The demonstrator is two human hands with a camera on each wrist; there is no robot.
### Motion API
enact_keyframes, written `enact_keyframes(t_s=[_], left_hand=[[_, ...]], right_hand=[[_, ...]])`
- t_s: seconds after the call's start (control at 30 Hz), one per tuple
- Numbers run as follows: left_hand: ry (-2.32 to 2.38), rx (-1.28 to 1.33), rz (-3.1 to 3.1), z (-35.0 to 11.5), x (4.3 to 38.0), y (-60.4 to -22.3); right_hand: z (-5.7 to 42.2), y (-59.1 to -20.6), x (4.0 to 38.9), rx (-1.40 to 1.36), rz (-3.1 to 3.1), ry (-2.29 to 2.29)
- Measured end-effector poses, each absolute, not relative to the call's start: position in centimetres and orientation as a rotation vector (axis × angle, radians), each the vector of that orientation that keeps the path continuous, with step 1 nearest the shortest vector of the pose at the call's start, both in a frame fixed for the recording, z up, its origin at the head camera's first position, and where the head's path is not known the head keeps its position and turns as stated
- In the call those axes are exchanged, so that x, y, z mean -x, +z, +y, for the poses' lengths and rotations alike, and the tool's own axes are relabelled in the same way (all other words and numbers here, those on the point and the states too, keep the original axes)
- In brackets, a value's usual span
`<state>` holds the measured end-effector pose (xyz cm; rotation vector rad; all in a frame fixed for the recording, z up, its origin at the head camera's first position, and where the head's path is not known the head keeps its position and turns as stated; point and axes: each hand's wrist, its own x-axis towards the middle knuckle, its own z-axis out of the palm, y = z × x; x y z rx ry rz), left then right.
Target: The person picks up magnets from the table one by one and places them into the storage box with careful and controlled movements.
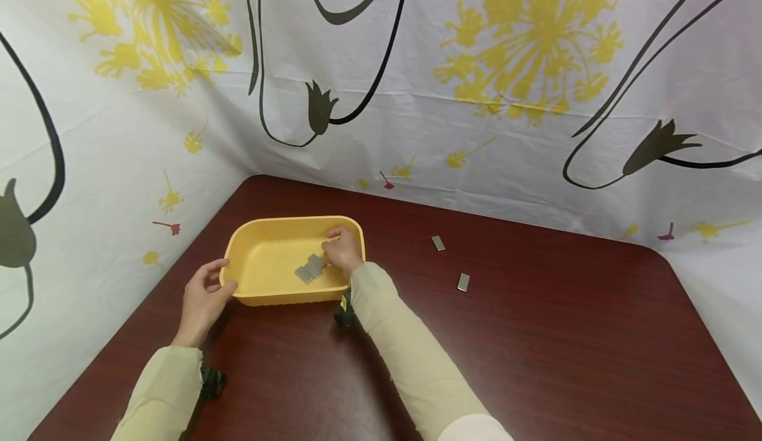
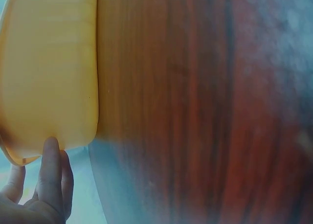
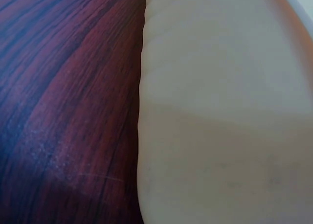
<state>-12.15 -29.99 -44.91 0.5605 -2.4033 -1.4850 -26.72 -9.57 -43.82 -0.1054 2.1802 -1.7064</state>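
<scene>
A yellow plastic bin [image 1: 264, 297] with rounded corners sits toward the left of the table. My left hand [image 1: 201, 299] grips its left end at the rim, and the left wrist view shows fingers [image 2: 50, 172] against the outer wall. Inside the bin, several small flat grey rectangular pieces [image 1: 310, 269] lie together on the floor. My right hand [image 1: 344, 250] reaches over the front rim into the right end, fingers bent, just right of those pieces; I cannot tell whether it holds one. Only the bin's outer wall [image 3: 220, 87] and the table show in the right wrist view.
Two more grey rectangular pieces, a farther one [image 1: 438, 242] and a nearer one [image 1: 463, 282], lie apart on the dark red wood table [image 1: 565, 322], right of the bin. A white cloth with printed flowers [image 1: 411, 123] hangs along the table's back and sides.
</scene>
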Motion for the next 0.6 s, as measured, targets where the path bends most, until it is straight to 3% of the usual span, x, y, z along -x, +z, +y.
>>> enact_keyframes(t_s=[0.6], left_hand=[[-1.496, -0.594, -2.396, -29.79, 12.25, -44.85]], right_hand=[[-9.30, -43.60, 26.39, 0.187, 2.178, -1.768]])
